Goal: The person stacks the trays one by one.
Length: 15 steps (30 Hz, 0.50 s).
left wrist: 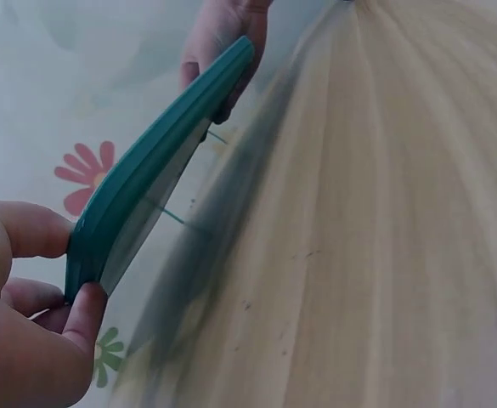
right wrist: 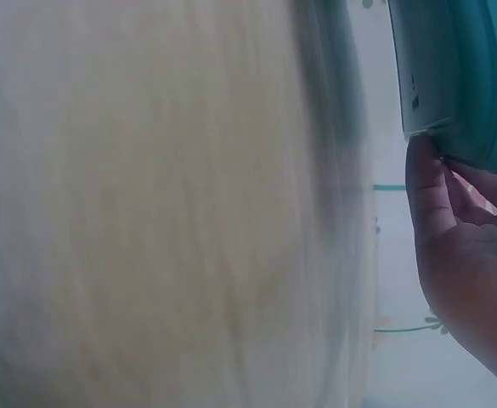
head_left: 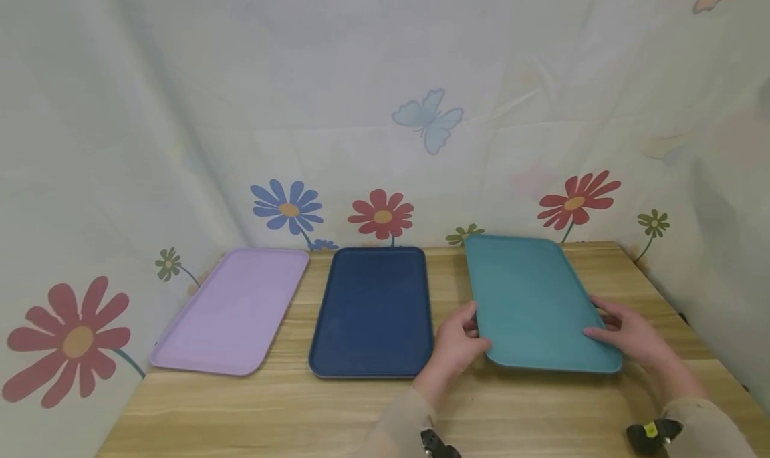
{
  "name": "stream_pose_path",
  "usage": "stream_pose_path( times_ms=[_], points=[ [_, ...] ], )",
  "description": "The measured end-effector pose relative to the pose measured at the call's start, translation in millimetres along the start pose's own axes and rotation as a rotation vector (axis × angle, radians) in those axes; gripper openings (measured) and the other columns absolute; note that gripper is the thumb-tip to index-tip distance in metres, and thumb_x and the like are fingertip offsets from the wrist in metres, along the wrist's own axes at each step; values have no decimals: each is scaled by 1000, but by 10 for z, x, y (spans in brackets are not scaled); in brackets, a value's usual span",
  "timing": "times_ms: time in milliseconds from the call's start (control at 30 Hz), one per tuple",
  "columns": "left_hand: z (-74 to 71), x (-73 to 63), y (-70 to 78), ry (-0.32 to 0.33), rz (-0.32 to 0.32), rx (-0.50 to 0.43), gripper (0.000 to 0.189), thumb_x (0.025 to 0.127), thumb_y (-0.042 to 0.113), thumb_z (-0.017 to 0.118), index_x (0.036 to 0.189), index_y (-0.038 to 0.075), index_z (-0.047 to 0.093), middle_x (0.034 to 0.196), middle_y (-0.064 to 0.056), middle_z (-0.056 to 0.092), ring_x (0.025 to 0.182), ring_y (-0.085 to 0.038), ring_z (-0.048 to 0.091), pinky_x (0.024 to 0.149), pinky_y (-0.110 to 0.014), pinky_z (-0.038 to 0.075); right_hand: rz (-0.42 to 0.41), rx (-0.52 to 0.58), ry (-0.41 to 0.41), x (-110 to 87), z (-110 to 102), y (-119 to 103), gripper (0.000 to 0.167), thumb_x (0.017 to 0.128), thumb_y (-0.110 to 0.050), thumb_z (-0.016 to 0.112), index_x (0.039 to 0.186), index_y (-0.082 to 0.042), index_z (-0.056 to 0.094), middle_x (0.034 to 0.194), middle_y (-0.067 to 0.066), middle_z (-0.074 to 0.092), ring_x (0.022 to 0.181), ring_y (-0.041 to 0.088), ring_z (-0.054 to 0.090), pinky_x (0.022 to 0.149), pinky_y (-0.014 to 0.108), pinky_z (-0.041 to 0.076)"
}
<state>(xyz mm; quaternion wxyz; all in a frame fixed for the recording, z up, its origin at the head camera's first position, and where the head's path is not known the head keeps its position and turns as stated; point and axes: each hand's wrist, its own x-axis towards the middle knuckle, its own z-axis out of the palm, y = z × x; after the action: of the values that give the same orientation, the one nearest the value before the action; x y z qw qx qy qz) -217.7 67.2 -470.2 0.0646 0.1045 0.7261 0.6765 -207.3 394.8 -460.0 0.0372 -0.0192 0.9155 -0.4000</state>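
A teal rectangular tray (head_left: 535,304) is held off the wooden tabletop, its shadow falling below it in the left wrist view. My left hand (head_left: 454,344) pinches its left edge, thumb on one face and fingers on the other. On the opposite edge, my right hand (head_left: 631,334) grips with the thumb over the rim. The left wrist view shows the tray (left wrist: 146,161) edge-on, with the left hand (left wrist: 36,314) at its near end. In the right wrist view, fingers of the right hand (right wrist: 469,255) support the tray's underside (right wrist: 426,76).
A dark blue tray (head_left: 373,311) lies flat on the wooden table (head_left: 271,411), just left of my left hand. Farther left lies a lilac tray (head_left: 234,311). A flower-printed cloth (head_left: 337,110) hangs behind the table and along its sides.
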Motion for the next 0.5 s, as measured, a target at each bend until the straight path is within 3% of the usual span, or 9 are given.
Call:
stream_pose_path(
  times_ms=[433, 500],
  points=[
    [-278, 25, 103, -43, 41, -3, 73, 79, -11, 71, 146, 0, 45, 139, -17, 54, 107, -22, 62, 80, -26, 54, -78, 41, 32, 34, 77, -187, 78, 96, -22, 67, 153, 7, 22, 151, 38, 24, 125, 56, 40, 99, 63, 39],
    [-320, 28, 102, -46, 41, 0, 72, 80, -10, 71, 146, 0, 45, 138, -17, 54, 107, -22, 62, 81, -26, 54, -90, 38, 42, 39, 92, -218, 75, 97, -21, 66, 153, 6, 24, 151, 37, 26, 126, 54, 41, 99, 55, 43]
  ],
)
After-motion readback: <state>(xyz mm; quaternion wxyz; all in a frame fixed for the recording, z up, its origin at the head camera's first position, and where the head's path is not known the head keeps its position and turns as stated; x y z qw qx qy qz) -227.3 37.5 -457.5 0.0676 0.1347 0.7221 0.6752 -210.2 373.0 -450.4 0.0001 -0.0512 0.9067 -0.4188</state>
